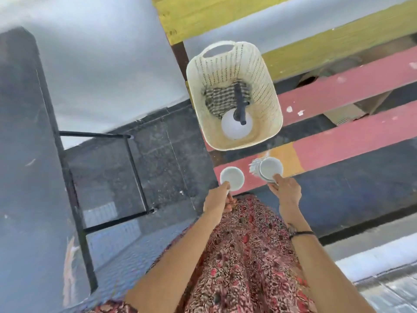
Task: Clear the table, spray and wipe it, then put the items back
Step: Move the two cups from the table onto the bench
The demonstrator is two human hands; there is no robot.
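My left hand [220, 197] pinches the near rim of a white cup [232, 178]. A second white cup [270, 168], with what looks like a saucer under it, is gripped at its rim by my right hand [286, 193]. Both cups hang over the near pink slat of a painted wooden bench [338, 145]. Further along the bench stands a cream plastic basket [266, 86]. Inside it lie a white spray bottle [235, 127] with a dark nozzle and a checked cloth [221, 99]. The dark table [24, 154] runs along the left side.
The table's black metal legs [135, 168] stand over a dark tiled floor. Yellow slats [203, 16] form the bench's back, above the pink ones. A white wall fills the upper left. My patterned red skirt covers the lower middle.
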